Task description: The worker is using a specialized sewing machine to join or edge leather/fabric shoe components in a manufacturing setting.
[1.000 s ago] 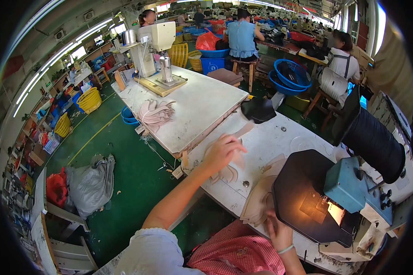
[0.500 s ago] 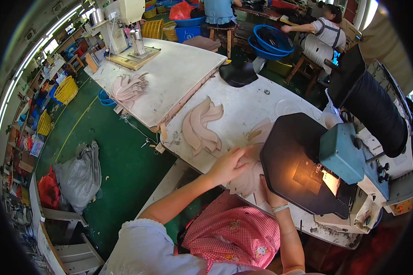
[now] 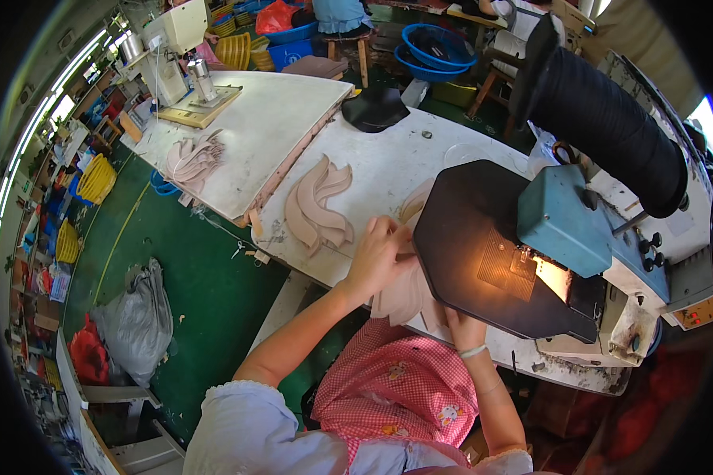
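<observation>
Under the left edge of a black machine plate (image 3: 467,206) lies a pile of beige curved cut pieces (image 3: 396,299), partly hidden by the plate. My left hand (image 3: 379,257) is at this pile, fingers curled in a pinch at a piece beside the plate's edge. My right hand (image 3: 466,331) reaches up under the plate's near edge by the same pieces; its fingertips are hidden. Left of my left hand, another group of beige curved pieces (image 3: 317,204) lies overlapped on the white table (image 3: 273,226).
The blue sewing machine head (image 3: 566,218) stands at right over the lit plate, with a big black thread spool (image 3: 610,127) above. A black cut piece (image 3: 375,109) lies at the far edge. More beige pieces (image 3: 194,160) and another machine (image 3: 170,67) are on the left table.
The view has shifted, so the table and machine appear further left. My left hand's fingers, extended before, are now curled closer to the plate. My right hand stays by the plate's near edge.
</observation>
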Demonstrator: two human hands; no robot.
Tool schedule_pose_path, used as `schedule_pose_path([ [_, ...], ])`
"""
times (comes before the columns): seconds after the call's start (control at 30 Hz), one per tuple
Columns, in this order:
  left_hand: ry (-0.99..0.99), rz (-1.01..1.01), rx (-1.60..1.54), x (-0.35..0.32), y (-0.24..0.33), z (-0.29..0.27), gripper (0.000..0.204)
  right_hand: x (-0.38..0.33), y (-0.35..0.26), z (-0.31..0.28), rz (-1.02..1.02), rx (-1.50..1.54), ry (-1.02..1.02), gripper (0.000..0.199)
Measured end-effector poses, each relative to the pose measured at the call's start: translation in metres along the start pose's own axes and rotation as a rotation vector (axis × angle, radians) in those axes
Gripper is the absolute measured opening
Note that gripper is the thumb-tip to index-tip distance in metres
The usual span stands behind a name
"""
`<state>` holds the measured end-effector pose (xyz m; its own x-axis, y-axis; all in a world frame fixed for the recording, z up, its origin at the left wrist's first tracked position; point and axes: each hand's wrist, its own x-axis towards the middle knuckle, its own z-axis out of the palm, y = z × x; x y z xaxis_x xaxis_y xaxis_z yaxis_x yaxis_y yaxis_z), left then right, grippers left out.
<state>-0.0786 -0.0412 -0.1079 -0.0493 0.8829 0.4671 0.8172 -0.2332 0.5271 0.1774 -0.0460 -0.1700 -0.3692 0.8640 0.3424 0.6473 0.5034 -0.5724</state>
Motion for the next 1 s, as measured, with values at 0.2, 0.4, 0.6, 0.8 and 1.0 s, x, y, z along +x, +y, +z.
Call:
schedule_pose_path([
  [0.2,0.105,0.223,0.043,-0.004,-0.003,-0.039,0.034,-0.020,-0.025,-0.040,-0.003,0.239,0.019,0.027],
  [0.4,-0.158,0.314,-0.520,-0.011,0.045,-0.111,0.034,-0.042,-0.063,-0.111,-0.264,0.455,-0.052,0.006],
  [0.6,-0.019,0.272,-0.551,0.013,0.110,-0.083,0.050,-0.032,-0.095,-0.160,-0.557,0.448,0.225,0.018],
  [0.8,-0.173,0.421,-0.203,0.017,0.107,-0.060,0.041,0.015,-0.108,-0.160,-0.102,-0.172,0.076,0.056],
  [1.0,-0.268,0.455,-0.124,0.035,0.103,-0.073,0.041,0.027,-0.106,-0.163,-0.116,-0.201,-0.028,0.060],
])
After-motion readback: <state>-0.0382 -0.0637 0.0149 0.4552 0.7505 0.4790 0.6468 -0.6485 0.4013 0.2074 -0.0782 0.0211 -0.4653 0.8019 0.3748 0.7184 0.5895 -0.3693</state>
